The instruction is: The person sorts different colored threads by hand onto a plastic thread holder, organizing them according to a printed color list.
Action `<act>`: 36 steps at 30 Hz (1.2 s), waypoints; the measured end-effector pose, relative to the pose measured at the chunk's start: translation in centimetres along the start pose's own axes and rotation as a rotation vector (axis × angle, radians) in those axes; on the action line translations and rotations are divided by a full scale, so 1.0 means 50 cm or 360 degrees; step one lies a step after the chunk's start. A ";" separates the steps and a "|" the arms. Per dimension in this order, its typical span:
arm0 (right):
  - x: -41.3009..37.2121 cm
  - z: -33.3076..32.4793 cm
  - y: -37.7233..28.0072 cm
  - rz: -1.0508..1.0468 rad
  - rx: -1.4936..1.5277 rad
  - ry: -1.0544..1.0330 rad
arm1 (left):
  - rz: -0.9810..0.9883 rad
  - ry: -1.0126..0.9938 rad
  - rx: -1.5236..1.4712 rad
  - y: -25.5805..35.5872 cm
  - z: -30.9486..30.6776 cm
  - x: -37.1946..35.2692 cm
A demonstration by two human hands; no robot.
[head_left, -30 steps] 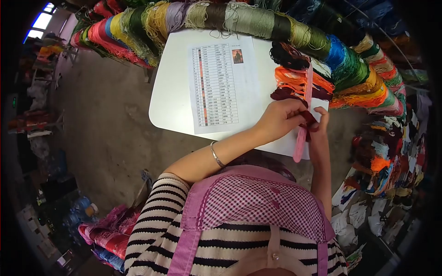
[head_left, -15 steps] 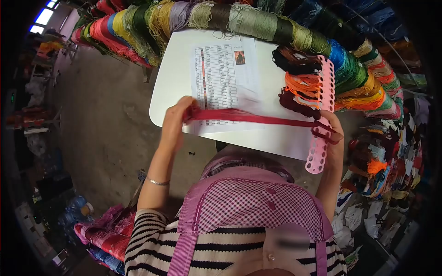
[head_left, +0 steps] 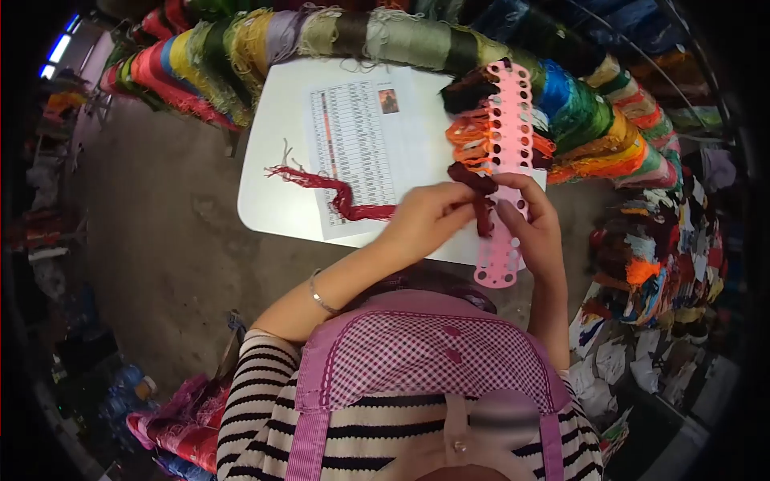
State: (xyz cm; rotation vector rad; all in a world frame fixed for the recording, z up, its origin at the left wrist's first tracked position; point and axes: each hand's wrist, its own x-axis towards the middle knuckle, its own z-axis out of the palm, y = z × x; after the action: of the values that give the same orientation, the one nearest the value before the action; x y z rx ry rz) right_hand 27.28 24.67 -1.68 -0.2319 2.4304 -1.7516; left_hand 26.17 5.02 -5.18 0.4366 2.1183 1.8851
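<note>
My right hand (head_left: 533,224) grips the lower half of a pink plastic thread card (head_left: 505,256) with holes along both edges. Black, orange and dark maroon embroidery threads (head_left: 472,144) hang from its upper holes, bunched on the left side. The fingers of my left hand (head_left: 433,215) are pinched at the card's left edge, on the dark red thread (head_left: 484,218) there. From beneath that hand a long red thread tail (head_left: 345,200) trails left in a bend across the table and a printed sheet. Where the thread meets the hole is partly hidden by my fingers.
The printed colour chart (head_left: 353,144), with a small picture, lies on the white table (head_left: 273,160). A rail wrapped in many-coloured thread hanks (head_left: 409,36) curves around the far and right sides. More hanks (head_left: 642,240) and white packets (head_left: 609,361) are at the right.
My left hand has moved right to the card, and the stretched red thread now lies slack on the table. The card appears farther left and more upright.
</note>
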 end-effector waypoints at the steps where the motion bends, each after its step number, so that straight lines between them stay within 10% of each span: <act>1: 0.000 -0.004 -0.001 0.0107 0.0153 0.0019 | 0.0148 0.0052 0.0000 -0.005 -0.006 0.002; 13: 0.028 -0.047 0.073 0.0040 0.0863 -0.0029 | -0.0114 -0.0159 0.0312 0.053 -0.115 0.001; 18: 0.050 -0.073 0.149 -0.0096 0.0162 0.0168 | -0.0182 -0.0131 0.0676 0.011 -0.329 0.057; 22: 0.038 -0.060 0.156 0.0196 0.0678 0.0096 | -0.0025 0.0192 0.1202 0.045 -0.501 0.134; 25: 0.039 -0.038 0.239 -0.0103 -0.0186 0.0316 | 0.0649 0.0594 0.2104 0.073 -0.503 0.216; 30: 0.030 -0.048 0.195 -0.0166 -0.0750 0.0528 | 0.0905 0.0818 0.1024 0.155 -0.407 0.427; 36: 0.015 -0.065 0.191 -0.0220 -0.1017 0.0701 | 0.0967 0.1572 0.0973 0.218 -0.354 0.616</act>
State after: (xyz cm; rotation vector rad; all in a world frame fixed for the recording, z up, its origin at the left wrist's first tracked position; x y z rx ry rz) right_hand 25.47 30.49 -9.74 -0.0780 3.3151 -1.0872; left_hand -8.59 2.31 7.61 0.3025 3.6010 1.9073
